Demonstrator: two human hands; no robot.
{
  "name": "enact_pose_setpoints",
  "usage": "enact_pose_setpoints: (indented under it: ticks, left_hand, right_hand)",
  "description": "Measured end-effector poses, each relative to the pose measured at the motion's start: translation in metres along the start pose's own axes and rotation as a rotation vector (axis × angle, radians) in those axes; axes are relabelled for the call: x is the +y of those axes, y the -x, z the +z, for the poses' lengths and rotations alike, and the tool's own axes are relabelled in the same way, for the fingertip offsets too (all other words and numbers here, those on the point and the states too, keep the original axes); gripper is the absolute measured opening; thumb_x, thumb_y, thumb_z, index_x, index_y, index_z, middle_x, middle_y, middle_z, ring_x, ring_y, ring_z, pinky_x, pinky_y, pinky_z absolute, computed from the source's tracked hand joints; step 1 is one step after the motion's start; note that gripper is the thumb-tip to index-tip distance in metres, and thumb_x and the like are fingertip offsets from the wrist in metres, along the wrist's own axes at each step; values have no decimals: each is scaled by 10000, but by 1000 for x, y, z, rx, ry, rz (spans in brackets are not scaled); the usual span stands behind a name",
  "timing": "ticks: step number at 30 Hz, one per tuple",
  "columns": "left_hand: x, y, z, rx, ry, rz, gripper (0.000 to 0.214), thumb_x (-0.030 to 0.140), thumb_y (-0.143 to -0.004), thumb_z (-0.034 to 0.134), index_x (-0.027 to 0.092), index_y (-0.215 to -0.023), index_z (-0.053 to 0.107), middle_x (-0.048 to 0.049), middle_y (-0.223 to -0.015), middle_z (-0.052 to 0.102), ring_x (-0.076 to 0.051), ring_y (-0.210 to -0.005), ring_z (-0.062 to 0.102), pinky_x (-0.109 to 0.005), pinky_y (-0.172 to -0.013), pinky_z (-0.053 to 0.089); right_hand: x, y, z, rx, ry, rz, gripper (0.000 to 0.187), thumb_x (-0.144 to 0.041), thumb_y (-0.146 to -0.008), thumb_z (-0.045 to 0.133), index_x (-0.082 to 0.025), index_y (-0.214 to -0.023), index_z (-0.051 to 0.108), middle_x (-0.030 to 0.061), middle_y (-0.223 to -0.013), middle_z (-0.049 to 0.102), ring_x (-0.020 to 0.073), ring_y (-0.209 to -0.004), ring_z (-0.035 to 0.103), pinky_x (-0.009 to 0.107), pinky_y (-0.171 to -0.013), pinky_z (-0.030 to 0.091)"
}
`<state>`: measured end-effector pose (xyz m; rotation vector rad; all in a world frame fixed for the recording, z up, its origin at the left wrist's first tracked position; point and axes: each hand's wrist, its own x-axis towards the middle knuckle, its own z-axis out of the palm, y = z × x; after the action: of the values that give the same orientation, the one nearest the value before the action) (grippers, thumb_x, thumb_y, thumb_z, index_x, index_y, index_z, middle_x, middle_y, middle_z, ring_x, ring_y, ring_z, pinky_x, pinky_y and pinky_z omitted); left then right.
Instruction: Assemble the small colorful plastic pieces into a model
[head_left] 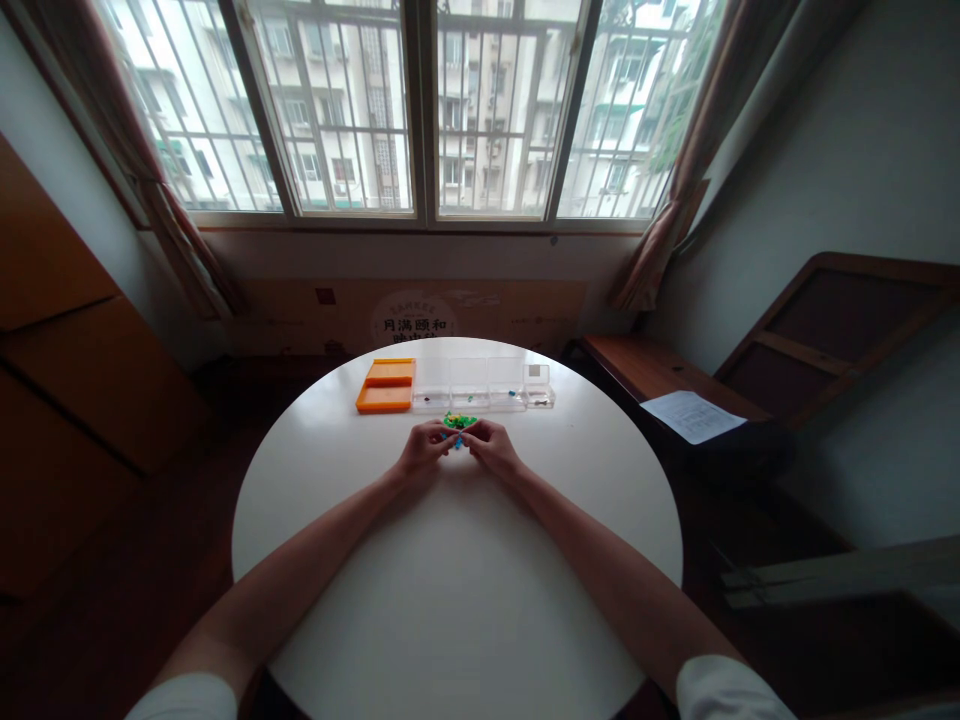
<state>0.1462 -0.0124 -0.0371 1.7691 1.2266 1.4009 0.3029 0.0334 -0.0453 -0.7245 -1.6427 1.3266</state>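
Observation:
My left hand [424, 446] and my right hand [492, 447] meet over the white round table [465, 560], their fingertips pinched close together. Between them show small blue pieces [458, 442], like tiny building bricks; the left fingertips close on blue. What the right fingertips pinch is too small to make out. Just beyond the fingers lies a little heap of green and yellow pieces [460, 421], partly hidden by the hands.
Behind the heap stands an orange tray [385, 398] with two compartments. Joined to its right is a row of clear plastic boxes [469, 398] with open lids and a few small pieces inside. A paper sheet [694, 416] lies off the table, to the right.

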Motion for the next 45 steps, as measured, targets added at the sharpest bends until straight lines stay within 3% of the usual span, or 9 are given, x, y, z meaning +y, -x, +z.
enact_pose_setpoints:
  ticks: [45]
  left_hand:
    - [0, -1, 0, 28, -1, -14, 327, 416, -703, 624, 108, -795, 684, -61, -722, 610, -73, -477, 544, -174, -416, 441]
  right_hand:
    - [-3, 1, 1, 26, 6, 5, 270, -391, -653, 647, -147, -726, 557, -21, -536, 550, 84, -418, 486, 195, -379, 372]
